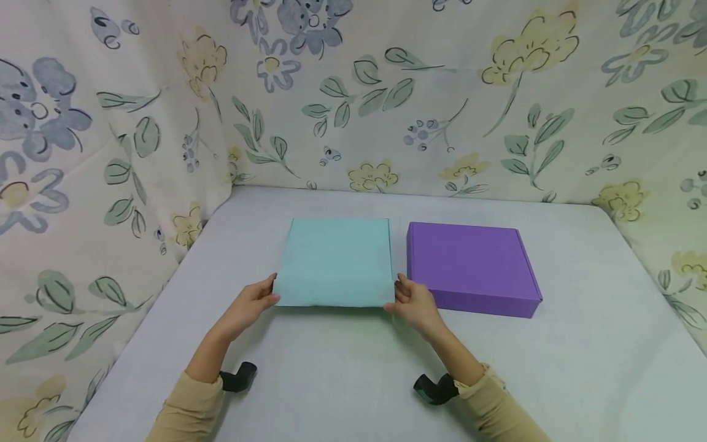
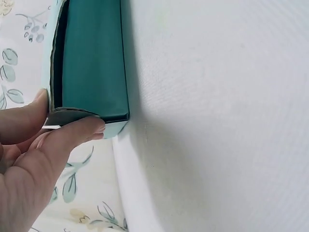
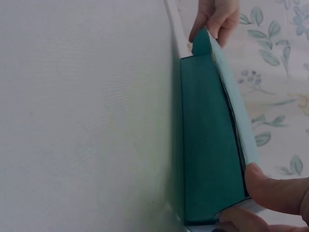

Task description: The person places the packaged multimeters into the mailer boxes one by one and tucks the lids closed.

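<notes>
A light turquoise cardboard box [image 1: 336,258] lies on the white table, its lid slightly raised along the near edge. My left hand [image 1: 247,312] pinches the lid's near left corner between thumb and fingers. At the near right corner, my right hand [image 1: 418,310] grips the lid in the same way. The left wrist view shows the box's darker teal front wall [image 2: 94,63] under a narrow dark gap, with a side tab [image 2: 72,116] of the lid at the fingers. In the right wrist view the lid's front edge [image 3: 236,106] runs from one hand to the other.
A purple box [image 1: 469,261] sits closed to the right of the turquoise one, close by the right hand. Both rest on a white-covered table [image 1: 331,380]. Floral curtains [image 1: 353,92] hang behind and at the sides. A black device is strapped at each wrist.
</notes>
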Demonstrator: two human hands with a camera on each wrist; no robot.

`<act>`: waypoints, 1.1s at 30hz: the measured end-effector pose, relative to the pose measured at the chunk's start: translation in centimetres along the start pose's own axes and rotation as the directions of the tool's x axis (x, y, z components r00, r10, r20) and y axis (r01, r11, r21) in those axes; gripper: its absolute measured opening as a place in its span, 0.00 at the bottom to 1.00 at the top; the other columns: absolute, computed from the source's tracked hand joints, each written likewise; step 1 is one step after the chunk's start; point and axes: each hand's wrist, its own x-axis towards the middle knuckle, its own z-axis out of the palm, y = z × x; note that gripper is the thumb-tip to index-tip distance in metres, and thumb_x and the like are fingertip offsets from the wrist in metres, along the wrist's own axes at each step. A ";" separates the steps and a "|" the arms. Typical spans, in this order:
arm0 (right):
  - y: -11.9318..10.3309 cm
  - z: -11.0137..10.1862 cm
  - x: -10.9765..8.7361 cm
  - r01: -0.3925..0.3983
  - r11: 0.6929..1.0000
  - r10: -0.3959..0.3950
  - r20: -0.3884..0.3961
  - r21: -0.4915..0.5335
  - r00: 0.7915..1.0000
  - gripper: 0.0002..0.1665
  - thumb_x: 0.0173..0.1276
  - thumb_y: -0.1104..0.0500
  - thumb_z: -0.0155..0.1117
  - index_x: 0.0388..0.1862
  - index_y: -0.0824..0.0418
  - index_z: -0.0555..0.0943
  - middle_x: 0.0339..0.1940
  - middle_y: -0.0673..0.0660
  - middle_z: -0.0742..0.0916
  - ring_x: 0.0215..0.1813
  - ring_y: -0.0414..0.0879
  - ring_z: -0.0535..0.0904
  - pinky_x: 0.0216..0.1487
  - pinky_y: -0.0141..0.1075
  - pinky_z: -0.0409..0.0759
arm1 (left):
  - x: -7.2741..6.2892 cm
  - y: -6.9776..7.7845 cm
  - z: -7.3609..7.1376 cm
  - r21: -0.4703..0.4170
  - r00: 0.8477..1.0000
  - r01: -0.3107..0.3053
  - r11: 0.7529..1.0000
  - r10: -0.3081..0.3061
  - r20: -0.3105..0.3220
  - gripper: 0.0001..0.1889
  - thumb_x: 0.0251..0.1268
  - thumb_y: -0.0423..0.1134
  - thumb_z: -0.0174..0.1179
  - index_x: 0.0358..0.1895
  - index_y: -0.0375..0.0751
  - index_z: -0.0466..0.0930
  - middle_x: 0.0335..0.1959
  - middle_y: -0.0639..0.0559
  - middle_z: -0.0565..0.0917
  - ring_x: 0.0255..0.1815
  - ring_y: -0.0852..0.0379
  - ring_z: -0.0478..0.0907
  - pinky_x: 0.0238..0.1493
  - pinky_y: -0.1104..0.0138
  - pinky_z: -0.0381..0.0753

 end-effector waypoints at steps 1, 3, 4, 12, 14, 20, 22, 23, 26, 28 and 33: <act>0.0 0.0 0.1 -0.007 1.000 0.007 -0.002 -0.011 1.000 0.46 0.59 0.75 0.67 0.72 0.78 0.55 0.68 0.75 0.66 0.69 0.62 0.65 0.61 0.45 0.70 | 0.0 0.0 0.0 0.010 1.000 0.005 1.000 -0.004 -0.005 0.31 0.75 0.28 0.46 0.71 0.16 0.41 0.70 0.21 0.50 0.72 0.30 0.48 0.68 0.44 0.56; 0.1 0.0 0.3 -0.009 0.999 0.009 -0.007 -0.041 1.000 0.46 0.58 0.74 0.68 0.72 0.77 0.57 0.68 0.75 0.68 0.68 0.61 0.66 0.61 0.46 0.71 | 0.2 0.0 -0.1 0.027 1.000 0.019 0.999 -0.018 -0.023 0.32 0.74 0.28 0.48 0.71 0.17 0.43 0.70 0.22 0.52 0.72 0.31 0.52 0.67 0.45 0.59; 0.1 0.0 0.4 -0.009 0.998 0.009 -0.009 -0.060 1.000 0.46 0.57 0.74 0.69 0.72 0.76 0.58 0.67 0.74 0.68 0.68 0.61 0.67 0.60 0.46 0.72 | 0.3 0.0 -0.1 0.031 0.999 0.029 0.999 -0.028 -0.035 0.32 0.73 0.28 0.49 0.72 0.17 0.44 0.70 0.22 0.54 0.71 0.32 0.54 0.67 0.46 0.61; 0.0 0.4 0.8 0.015 0.975 -0.031 -0.069 -0.224 0.997 0.46 0.52 0.73 0.74 0.69 0.77 0.63 0.62 0.73 0.75 0.63 0.60 0.74 0.56 0.46 0.77 | 1.0 -0.1 -0.2 0.055 0.985 0.118 0.991 -0.110 -0.134 0.32 0.68 0.26 0.56 0.70 0.20 0.55 0.65 0.25 0.67 0.65 0.36 0.68 0.60 0.54 0.74; 0.1 0.5 0.8 0.027 0.968 -0.049 -0.083 -0.251 0.995 0.46 0.51 0.73 0.75 0.68 0.77 0.64 0.61 0.73 0.76 0.61 0.60 0.75 0.55 0.46 0.78 | 1.2 0.0 -0.2 0.058 0.979 0.140 0.988 -0.130 -0.155 0.31 0.66 0.26 0.58 0.70 0.20 0.57 0.63 0.26 0.69 0.64 0.36 0.70 0.58 0.54 0.76; -0.2 0.7 0.8 0.057 0.943 -0.086 -0.075 -0.328 0.993 0.46 0.51 0.71 0.76 0.67 0.79 0.64 0.60 0.73 0.76 0.59 0.61 0.77 0.53 0.47 0.80 | 1.4 0.2 -0.3 0.052 0.973 0.175 0.983 -0.164 -0.162 0.32 0.64 0.26 0.61 0.69 0.21 0.60 0.62 0.26 0.71 0.62 0.36 0.72 0.56 0.55 0.78; -0.4 0.6 0.7 0.047 0.920 -0.075 -0.058 -0.390 0.995 0.46 0.53 0.69 0.76 0.68 0.78 0.64 0.62 0.72 0.76 0.59 0.61 0.77 0.53 0.48 0.80 | 1.3 0.2 -0.5 0.067 0.976 0.173 0.983 -0.162 -0.145 0.32 0.64 0.28 0.61 0.69 0.21 0.59 0.63 0.26 0.70 0.63 0.36 0.72 0.56 0.54 0.78; -0.6 0.5 0.8 0.038 0.906 -0.065 -0.049 -0.421 0.997 0.46 0.54 0.67 0.75 0.69 0.77 0.64 0.63 0.72 0.75 0.60 0.62 0.76 0.53 0.49 0.80 | 1.3 0.2 -0.7 0.073 0.979 0.163 0.984 -0.152 -0.134 0.32 0.65 0.28 0.61 0.69 0.21 0.59 0.64 0.26 0.69 0.63 0.35 0.71 0.57 0.54 0.77; -1.2 0.3 0.9 0.023 0.864 -0.038 -0.020 -0.502 0.999 0.45 0.59 0.63 0.73 0.70 0.77 0.62 0.65 0.72 0.74 0.63 0.63 0.74 0.52 0.51 0.79 | 1.4 0.2 -1.2 0.073 0.989 0.118 0.990 -0.110 -0.099 0.33 0.66 0.28 0.60 0.70 0.21 0.56 0.68 0.27 0.64 0.66 0.35 0.67 0.60 0.52 0.75; -1.5 0.2 1.1 0.026 0.858 -0.029 0.002 -0.513 1.000 0.45 0.62 0.63 0.70 0.71 0.78 0.59 0.67 0.74 0.71 0.67 0.64 0.69 0.55 0.52 0.76 | 1.7 0.3 -1.5 0.047 0.995 0.077 0.996 -0.073 -0.068 0.35 0.67 0.28 0.59 0.71 0.20 0.53 0.70 0.26 0.59 0.69 0.34 0.63 0.63 0.52 0.71; -1.4 0.1 2.1 0.044 0.914 -0.017 0.069 -0.403 0.997 0.49 0.64 0.68 0.66 0.74 0.78 0.47 0.74 0.73 0.59 0.75 0.64 0.54 0.69 0.55 0.62 | 2.7 0.1 -2.2 -0.059 0.998 0.052 0.997 -0.050 0.026 0.40 0.65 0.25 0.59 0.74 0.22 0.44 0.74 0.27 0.50 0.73 0.35 0.53 0.68 0.52 0.62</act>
